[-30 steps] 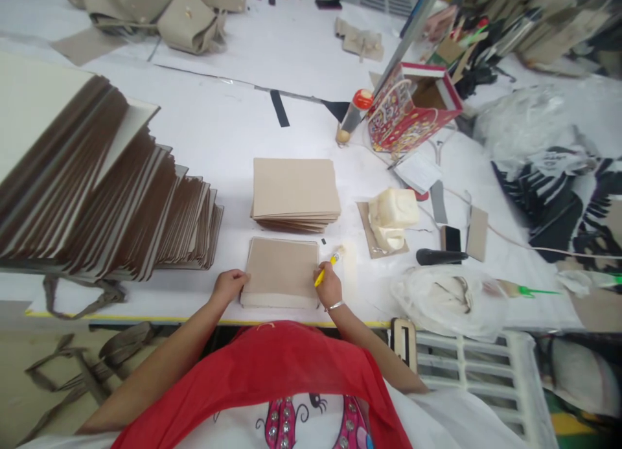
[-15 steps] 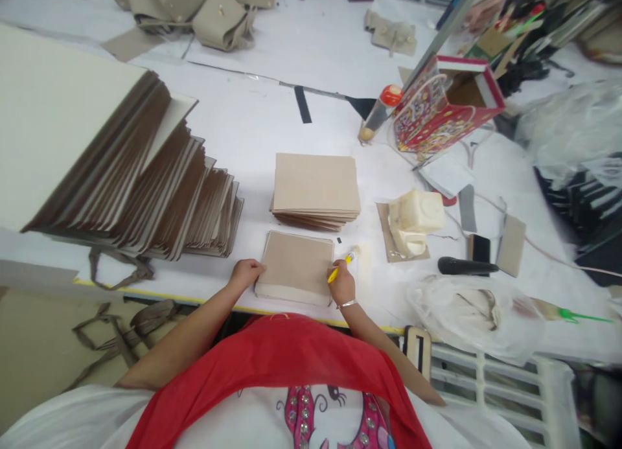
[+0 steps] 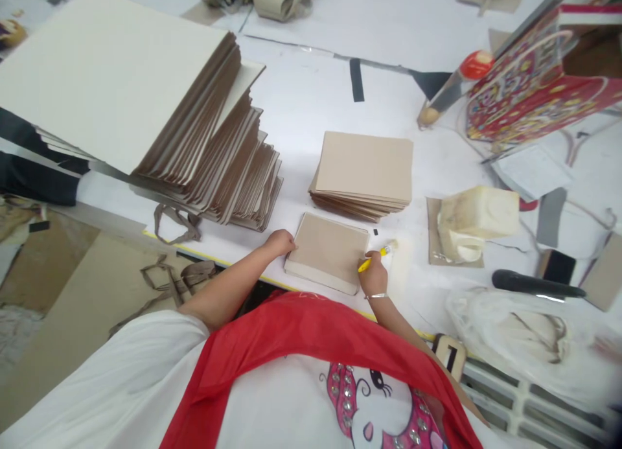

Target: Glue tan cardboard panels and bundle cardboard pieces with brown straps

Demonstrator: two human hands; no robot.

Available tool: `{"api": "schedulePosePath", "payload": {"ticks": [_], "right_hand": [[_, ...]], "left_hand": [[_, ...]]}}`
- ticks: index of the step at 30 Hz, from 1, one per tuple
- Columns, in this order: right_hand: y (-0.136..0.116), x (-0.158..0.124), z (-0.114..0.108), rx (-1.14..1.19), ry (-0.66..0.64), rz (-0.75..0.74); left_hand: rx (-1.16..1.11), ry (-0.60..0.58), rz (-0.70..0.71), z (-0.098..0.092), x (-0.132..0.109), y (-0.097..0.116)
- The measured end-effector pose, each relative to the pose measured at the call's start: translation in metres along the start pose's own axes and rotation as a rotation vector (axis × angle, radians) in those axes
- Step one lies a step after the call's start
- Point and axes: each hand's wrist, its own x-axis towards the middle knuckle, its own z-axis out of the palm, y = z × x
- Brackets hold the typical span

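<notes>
In front of me at the table edge lies a flat beige panel [image 3: 333, 245] on a pale backing that shows along its near side. My left hand [image 3: 280, 242] is closed, fingers pinched at the panel's left edge. At the right edge, my right hand [image 3: 373, 279] is wrapped around a small yellow-handled brush [image 3: 368, 264]. The brush's bristles point away to the upper right, and the fingers of that hand touch or nearly touch the panel. Just behind stands a low stack of similar beige panels [image 3: 364, 164].
Left, a tall fanned stack of large boards [image 3: 121, 80] reaches toward me. On the right are a cream plastic container [image 3: 479, 212], a black-handled tool [image 3: 534, 284] and a plastic bag [image 3: 515, 332]. Farther back stand a red-capped bottle [image 3: 451, 89] and a red patterned paper bag [image 3: 544, 86].
The camera view has swung left, so things appear farther right. Both hands keep their places at the panel's edges, and the brush is still in the right hand.
</notes>
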Motion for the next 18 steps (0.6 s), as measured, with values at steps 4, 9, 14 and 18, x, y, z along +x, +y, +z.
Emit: {"api": "schedulePosePath", "payload": {"ticks": [4,9,14,18], "right_hand": [[-0.001,0.001,-0.001,-0.032,-0.030,-0.008],[-0.007,0.004,-0.004,-0.164,-0.090,0.014],[-0.010,0.004,-0.039,-0.337,-0.103,-0.003],[-0.022,-0.003,-0.084,-0.052,0.033,-0.078]], "left_hand": [[0.091,-0.027,0.002,0.000,0.000,-0.002],[0.272,-0.080,0.021,-0.006,0.001,0.004],[0.407,-0.002,0.147,-0.006,-0.011,0.023],[0.505,0.001,0.550,0.016,-0.030,0.030]]}}
